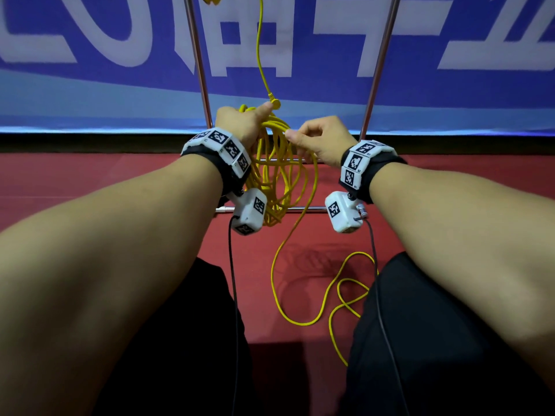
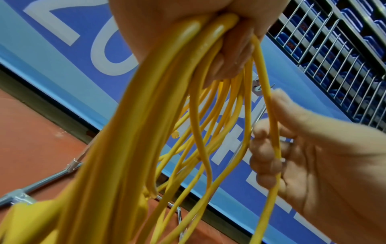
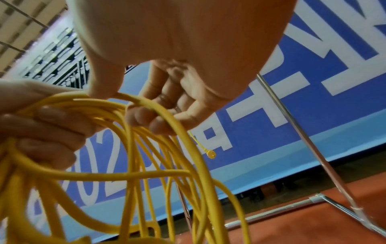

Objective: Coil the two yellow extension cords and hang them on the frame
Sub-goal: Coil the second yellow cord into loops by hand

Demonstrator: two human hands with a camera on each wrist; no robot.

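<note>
The left hand [image 1: 243, 121] is clenched around the top of a bundle of yellow cord loops [image 1: 274, 175], thumb laid along the strands; the left wrist view shows many strands gathered in the fist. The right hand [image 1: 321, 139] pinches a single strand [image 2: 273, 128] between thumb and curled fingers, right beside the left hand, apparently feeding one more loop into the bundle. The loops hang down in front of the lower bars of the metal frame [image 1: 377, 70], whose two uprights rise on either side of the hands.

From the bundle, the uncoiled tail [image 1: 300, 295] runs down to the red floor [image 1: 90, 181] and wanders in loose curves between the person's legs, toward the floor's near edge. A second yellow cord [image 1: 259, 49] hangs down from the top of the frame, its plug end [image 1: 274, 102] dangling just by the left thumb; whether they touch is unclear.

Risks, as I judge them: the loops are uneven in length, so a slack grip could let some slide and tangle. The tail's crossings on the floor may pull into a knot as it is drawn up. The hanging plug sits close enough to be caught into the bundle, mixing the two cords.
</note>
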